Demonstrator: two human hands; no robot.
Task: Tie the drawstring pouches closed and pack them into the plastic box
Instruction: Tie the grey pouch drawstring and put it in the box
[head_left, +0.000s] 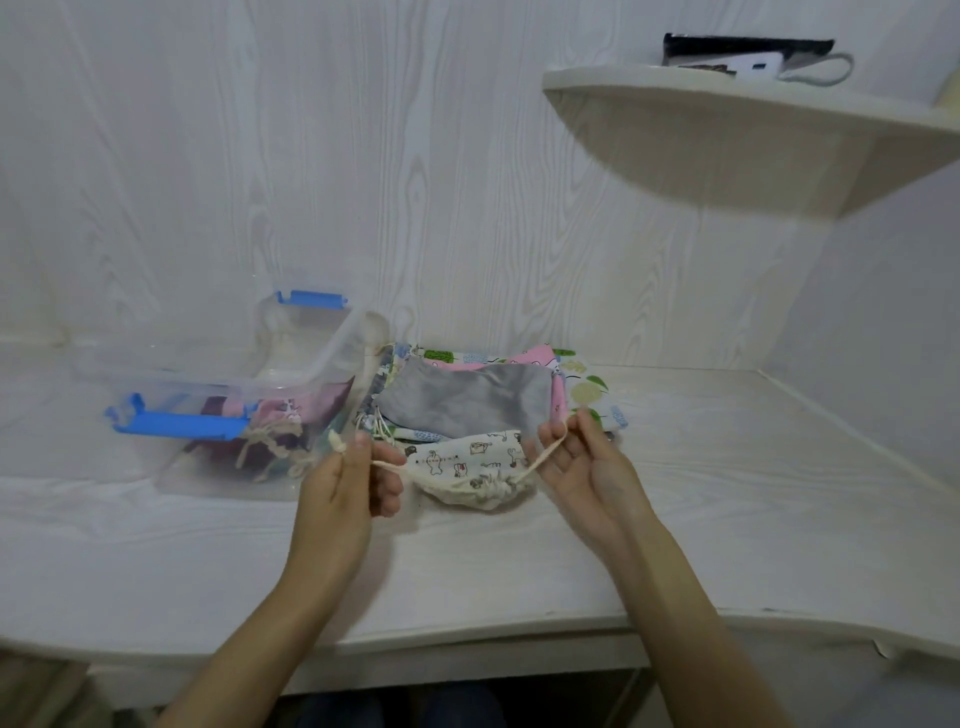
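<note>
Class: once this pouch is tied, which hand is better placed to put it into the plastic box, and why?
Left. The left hand is next to the plastic box; the right hand holds cord on the far side of the pouch and would likely have to cross over.

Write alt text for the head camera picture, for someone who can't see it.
The left hand and right hand each hold a cord end of a cream printed pouch on a white table. A clear plastic box sits left; flat pouches lie behind.

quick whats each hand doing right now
Left hand: pinches one end of the drawstring of the cream pouch.
Right hand: fingers hold the drawstring's other end.
</note>
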